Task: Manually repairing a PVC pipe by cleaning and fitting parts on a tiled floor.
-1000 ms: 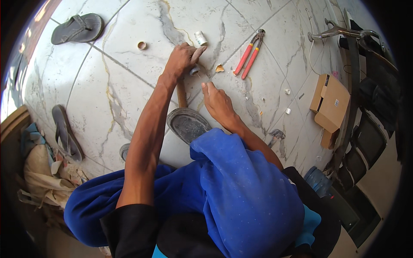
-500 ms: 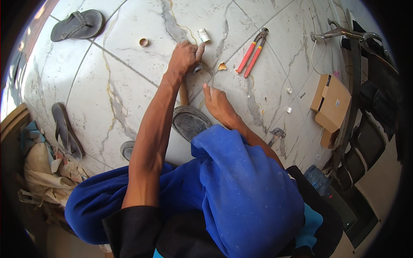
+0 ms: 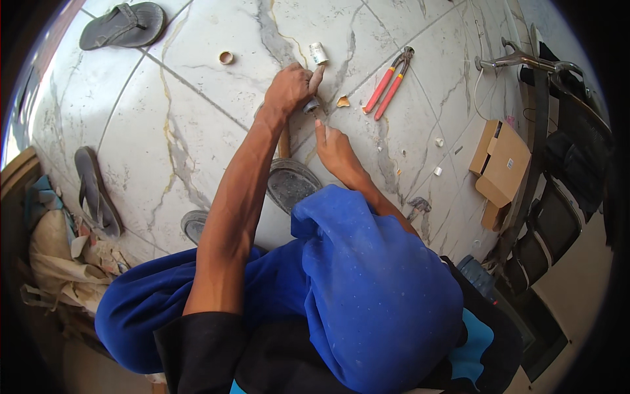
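In the head view, taking the picture's middle as the clock's centre, the left hand [image 3: 290,90] is just left of 12 o'clock, its fingers curled with the tips hidden. They seem clamped round a small grey cylindrical piece [image 3: 311,105], which pokes out on the hand's 4 o'clock side, probably so that its end stays exposed while the fist steadies it.

The right hand [image 3: 336,150], near 12:30, lies just below it. One digit points up at the piece's end, and a thin sliver shows between; whether its fingers are pressed together on that sliver I cannot tell. The likely reason for this facing hold is that one hand braces while the other reaches the end.

A wooden handle [image 3: 284,142] runs beneath the left wrist to the toe of a dark sandal [image 3: 292,184]; whether the toe pins it is unclear.

Red-handled pincers [image 3: 394,85] lie at 1 o'clock, presumably within right-hand reach. A white cylinder [image 3: 318,52] is at 12, a brown ring [image 3: 226,58] at 11, and an open cardboard box [image 3: 502,162] toward 3, apart from the hands.
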### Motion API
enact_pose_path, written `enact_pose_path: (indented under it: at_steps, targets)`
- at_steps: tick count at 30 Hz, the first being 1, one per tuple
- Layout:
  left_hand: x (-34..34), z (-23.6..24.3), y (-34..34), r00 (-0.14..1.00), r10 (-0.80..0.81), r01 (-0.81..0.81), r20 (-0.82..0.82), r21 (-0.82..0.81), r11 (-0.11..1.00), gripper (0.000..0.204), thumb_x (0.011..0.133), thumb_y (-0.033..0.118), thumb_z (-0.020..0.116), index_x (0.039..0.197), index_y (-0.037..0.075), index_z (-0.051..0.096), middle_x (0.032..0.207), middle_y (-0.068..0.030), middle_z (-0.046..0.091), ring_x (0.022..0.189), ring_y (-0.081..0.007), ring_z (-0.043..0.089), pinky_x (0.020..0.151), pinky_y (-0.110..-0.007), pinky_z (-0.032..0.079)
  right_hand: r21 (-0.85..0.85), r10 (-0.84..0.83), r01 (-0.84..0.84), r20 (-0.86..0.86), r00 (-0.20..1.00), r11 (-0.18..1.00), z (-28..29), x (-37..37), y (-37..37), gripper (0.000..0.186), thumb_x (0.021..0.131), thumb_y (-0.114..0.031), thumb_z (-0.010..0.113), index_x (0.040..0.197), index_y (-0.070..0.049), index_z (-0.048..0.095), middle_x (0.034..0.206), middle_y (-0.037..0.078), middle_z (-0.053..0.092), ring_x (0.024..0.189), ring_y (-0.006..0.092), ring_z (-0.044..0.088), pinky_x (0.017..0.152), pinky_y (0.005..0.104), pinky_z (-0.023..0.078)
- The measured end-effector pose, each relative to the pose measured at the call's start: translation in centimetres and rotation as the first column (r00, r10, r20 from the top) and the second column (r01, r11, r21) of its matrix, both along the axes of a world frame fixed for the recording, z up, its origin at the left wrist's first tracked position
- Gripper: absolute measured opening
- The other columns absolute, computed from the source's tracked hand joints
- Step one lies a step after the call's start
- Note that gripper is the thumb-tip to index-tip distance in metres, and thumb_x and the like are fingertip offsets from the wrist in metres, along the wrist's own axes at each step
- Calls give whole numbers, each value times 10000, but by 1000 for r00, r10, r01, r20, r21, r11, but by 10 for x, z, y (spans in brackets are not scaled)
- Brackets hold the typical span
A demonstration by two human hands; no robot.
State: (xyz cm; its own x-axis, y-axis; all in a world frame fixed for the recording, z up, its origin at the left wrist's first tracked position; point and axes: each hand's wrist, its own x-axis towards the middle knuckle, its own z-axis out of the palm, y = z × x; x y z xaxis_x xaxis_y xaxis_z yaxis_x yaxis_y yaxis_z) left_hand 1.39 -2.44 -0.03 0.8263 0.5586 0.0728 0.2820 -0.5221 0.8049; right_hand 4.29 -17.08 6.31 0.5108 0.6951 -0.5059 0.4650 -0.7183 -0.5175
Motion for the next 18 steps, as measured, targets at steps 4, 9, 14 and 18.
enact_pose_path:
  at_steps: [4, 9, 14, 18]
  targets:
    - [-3, -6, 10, 1000, 16, -16, 0, 79, 997, 407, 886, 286, 414, 605, 23, 547, 585, -107, 549, 664, -274, 509, 649, -351, 436, -40, 67, -66, 42, 997, 997, -5, 6, 7, 467, 918, -281, 331, 694, 73, 538, 703, 337, 525, 750, 468, 528, 585, 482, 443]
    - [0, -4, 1, 999, 30, -31, 25, 52, 998, 410, 888, 287, 411, 604, 22, 543, 576, -96, 547, 664, -267, 495, 635, -352, 432, 23, 164, -168, 132, 978, 985, 1, 2, -12, 256, 902, -126, 370, 857, 84, 509, 617, 274, 510, 620, 403, 549, 462, 411, 438]
    - [-2, -4, 12, 1000, -3, 3, 6, 34, 999, 422, 888, 297, 413, 588, 25, 530, 570, -109, 537, 652, -274, 492, 625, -344, 432, 38, 292, -297, 112, 950, 954, 6, 7, 5, 306, 913, -160, 341, 816, 69, 520, 663, 274, 536, 658, 431, 544, 568, 466, 446]
    - [-2, -9, 5, 998, -19, 12, 58, 124, 992, 436, 886, 308, 420, 574, 25, 533, 563, -109, 537, 651, -272, 493, 637, -353, 432, -67, 125, -123, 27, 992, 990, 12, 5, 1, 365, 920, -201, 323, 765, 60, 526, 694, 280, 550, 693, 448, 542, 640, 498, 436]
